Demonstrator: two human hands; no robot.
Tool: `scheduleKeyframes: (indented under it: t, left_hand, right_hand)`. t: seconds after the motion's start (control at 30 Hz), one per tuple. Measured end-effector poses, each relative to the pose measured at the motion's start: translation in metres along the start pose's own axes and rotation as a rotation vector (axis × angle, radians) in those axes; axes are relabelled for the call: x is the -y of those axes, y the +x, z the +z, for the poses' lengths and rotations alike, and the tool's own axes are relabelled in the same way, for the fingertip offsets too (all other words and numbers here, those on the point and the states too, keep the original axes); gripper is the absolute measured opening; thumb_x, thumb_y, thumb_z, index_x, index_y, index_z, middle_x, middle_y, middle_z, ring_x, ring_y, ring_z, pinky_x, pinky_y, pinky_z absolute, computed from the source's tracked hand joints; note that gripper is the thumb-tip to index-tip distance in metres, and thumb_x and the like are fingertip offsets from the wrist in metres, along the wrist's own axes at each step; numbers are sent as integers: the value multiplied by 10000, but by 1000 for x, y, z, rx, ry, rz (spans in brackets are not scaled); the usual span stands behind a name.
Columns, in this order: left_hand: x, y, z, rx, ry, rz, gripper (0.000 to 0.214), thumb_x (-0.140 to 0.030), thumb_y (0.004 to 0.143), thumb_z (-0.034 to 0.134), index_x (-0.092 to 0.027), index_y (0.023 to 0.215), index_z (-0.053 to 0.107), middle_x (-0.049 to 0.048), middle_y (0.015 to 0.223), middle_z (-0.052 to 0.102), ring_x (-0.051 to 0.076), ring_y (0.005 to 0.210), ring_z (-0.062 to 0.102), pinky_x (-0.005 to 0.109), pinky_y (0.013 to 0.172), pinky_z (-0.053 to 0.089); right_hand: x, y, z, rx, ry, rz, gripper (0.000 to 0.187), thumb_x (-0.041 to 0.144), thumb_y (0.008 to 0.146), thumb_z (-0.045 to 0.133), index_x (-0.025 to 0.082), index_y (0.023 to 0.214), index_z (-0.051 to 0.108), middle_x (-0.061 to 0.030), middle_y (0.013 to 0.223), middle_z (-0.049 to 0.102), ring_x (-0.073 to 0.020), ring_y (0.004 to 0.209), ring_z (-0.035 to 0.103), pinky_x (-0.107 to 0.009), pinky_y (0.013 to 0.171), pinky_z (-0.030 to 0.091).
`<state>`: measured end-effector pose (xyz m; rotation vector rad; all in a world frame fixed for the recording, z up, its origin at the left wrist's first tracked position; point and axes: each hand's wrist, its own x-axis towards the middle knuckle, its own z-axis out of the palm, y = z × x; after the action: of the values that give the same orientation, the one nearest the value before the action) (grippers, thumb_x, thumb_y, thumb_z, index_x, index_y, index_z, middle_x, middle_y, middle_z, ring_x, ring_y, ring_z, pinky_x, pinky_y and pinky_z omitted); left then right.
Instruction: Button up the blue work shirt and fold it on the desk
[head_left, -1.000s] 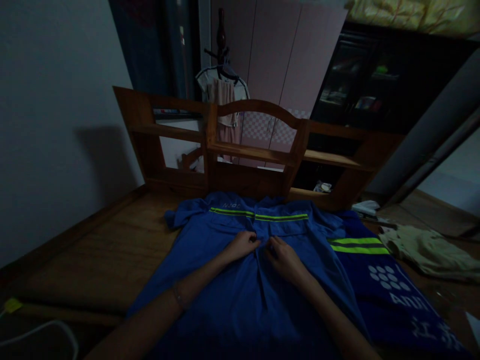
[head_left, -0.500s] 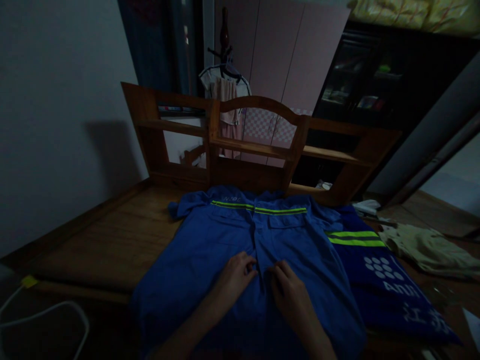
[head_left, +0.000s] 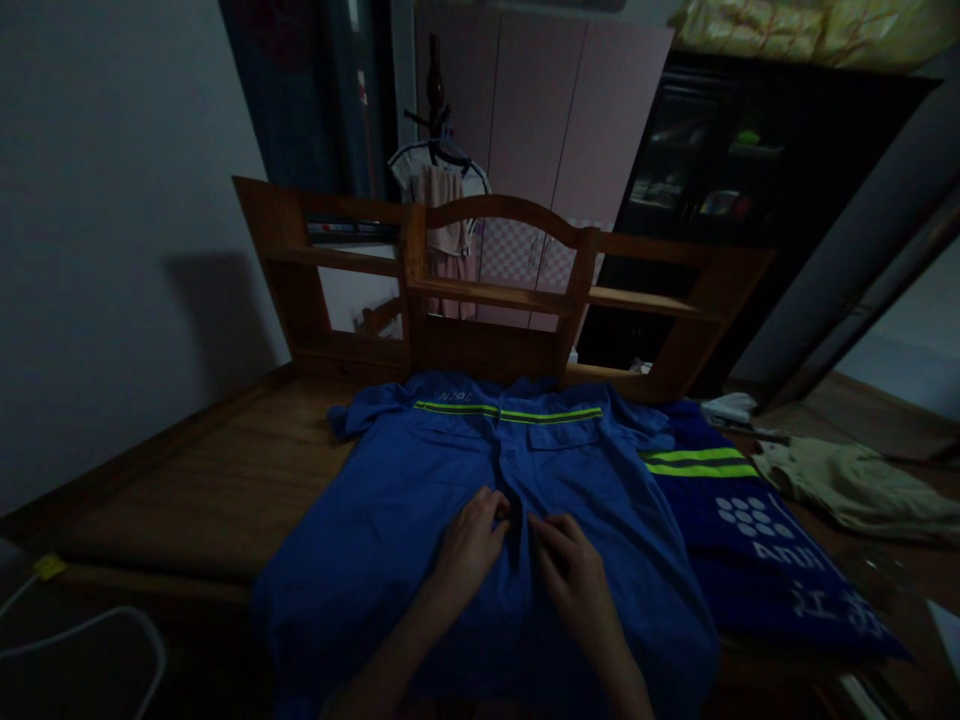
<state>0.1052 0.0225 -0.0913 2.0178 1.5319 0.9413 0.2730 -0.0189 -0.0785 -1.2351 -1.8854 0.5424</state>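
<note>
A blue work shirt [head_left: 397, 530] with yellow-green reflective stripes lies face up on a wooden bed platform [head_left: 225, 470]. My left hand [head_left: 471, 545] and my right hand [head_left: 571, 572] rest side by side on the shirt's front opening, about midway down. Both pinch the fabric edges at the placket, fingers curled. A dark gap shows between the two edges. A second blue garment [head_left: 757, 540] with reflective stripes and white lettering lies just to the right, partly under the shirt.
A wooden headboard with shelves [head_left: 495, 290] stands behind the shirt. A khaki garment [head_left: 847, 485] lies at far right. A white cable [head_left: 82, 640] loops at lower left. A coat stand with clothes [head_left: 442, 180] and a dark cabinet [head_left: 720, 180] are beyond.
Both hands have slid down the shirt's front opening toward me, from just under the chest pockets to the middle of the placket. The shirt stays flat.
</note>
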Motion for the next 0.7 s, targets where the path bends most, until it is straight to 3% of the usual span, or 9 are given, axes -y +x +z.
scheduleKeyframes:
  t: [0.13,0.43,0.57,0.7]
  left_hand:
    - [-5,2,0,10,-66,-47,163,-70,765,496,-182,811,604,40,838,639,166,812,606,266,741,438]
    - [-14,-11,-3,-68,-481,-131,193,-150,822,445,-186,926,604,44,896,688,153,797,654,238,697,486]
    - [-11,-18,-1,-80,-599,-153,191,-174,832,453,-180,937,613,49,929,687,165,847,660,257,742,509]
    - [-10,-20,-3,-83,-643,-179,165,-258,843,505,-172,926,619,58,938,686,179,885,663,275,800,517]
  right_hand:
    - [5,4,-10,-15,135,51,266,250,926,470,212,1126,642,-56,932,601,-161,831,601,-250,719,475]
    - [21,20,-1,-37,63,-43,168,170,886,511,215,944,661,-26,878,632,-155,806,606,-247,723,438]
    - [15,24,6,-9,121,51,91,245,884,542,201,880,622,-13,819,646,-154,749,612,-241,671,437]
    - [6,26,12,20,211,163,139,318,880,554,185,867,592,-22,786,647,-162,720,620,-238,635,444]
